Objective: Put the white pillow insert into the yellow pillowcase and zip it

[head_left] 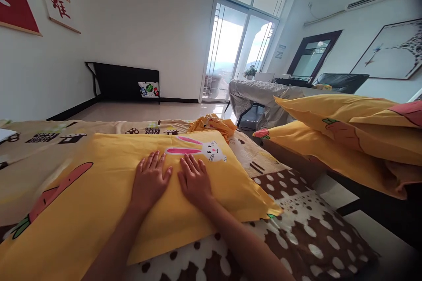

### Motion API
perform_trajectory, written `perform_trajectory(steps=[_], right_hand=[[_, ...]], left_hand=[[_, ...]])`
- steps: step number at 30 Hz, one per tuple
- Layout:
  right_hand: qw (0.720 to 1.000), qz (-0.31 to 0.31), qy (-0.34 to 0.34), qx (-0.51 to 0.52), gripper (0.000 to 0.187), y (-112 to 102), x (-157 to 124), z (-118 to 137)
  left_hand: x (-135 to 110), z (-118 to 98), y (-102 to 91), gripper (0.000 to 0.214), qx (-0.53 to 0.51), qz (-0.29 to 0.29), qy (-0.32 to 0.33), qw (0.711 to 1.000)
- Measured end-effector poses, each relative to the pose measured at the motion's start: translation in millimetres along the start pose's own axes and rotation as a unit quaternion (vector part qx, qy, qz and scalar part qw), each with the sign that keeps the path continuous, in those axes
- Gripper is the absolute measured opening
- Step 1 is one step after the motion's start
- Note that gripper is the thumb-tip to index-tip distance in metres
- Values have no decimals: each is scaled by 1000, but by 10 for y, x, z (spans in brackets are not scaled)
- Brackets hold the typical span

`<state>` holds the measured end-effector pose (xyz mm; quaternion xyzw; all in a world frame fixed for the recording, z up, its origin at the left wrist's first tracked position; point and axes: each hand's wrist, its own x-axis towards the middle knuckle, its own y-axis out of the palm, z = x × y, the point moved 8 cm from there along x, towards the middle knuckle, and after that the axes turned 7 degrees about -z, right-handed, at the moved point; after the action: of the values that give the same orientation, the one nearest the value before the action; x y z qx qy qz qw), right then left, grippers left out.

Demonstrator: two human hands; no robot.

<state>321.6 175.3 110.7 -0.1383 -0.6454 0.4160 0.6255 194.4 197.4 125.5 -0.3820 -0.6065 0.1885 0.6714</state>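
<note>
A yellow pillow (108, 171) with a white rabbit (207, 149) and an orange carrot (52, 193) printed on it lies flat on a bed. My left hand (150, 180) rests palm down on the pillow's middle, fingers stretched out. Beside it, almost touching, my right hand (194, 180) also lies flat on the pillow just below the rabbit print. Neither hand holds anything.
Brown and white spotted bedding (296, 219) lies under the pillow. A crumpled yellow cloth (214, 125) sits beyond the pillow. Two stacked yellow pillows (349, 140) are on the right. A covered table (260, 96) and a glass door (237, 48) stand farther back.
</note>
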Motion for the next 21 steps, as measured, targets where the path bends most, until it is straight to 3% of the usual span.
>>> perform_trajectory(steps=[9, 18, 21], right_hand=[[997, 6, 27, -70, 53, -138, -361, -533], [987, -31, 135, -86, 56, -256, -1002, -1513], [980, -12, 191, -51, 62, -239, -1300, -1833]], left_hand=[[-27, 5, 55, 57, -7, 0, 0, 1000], [-46, -26, 44, 57, -2, -11, 5, 1000], [-54, -37, 32, 56, -6, -17, 7, 1000]])
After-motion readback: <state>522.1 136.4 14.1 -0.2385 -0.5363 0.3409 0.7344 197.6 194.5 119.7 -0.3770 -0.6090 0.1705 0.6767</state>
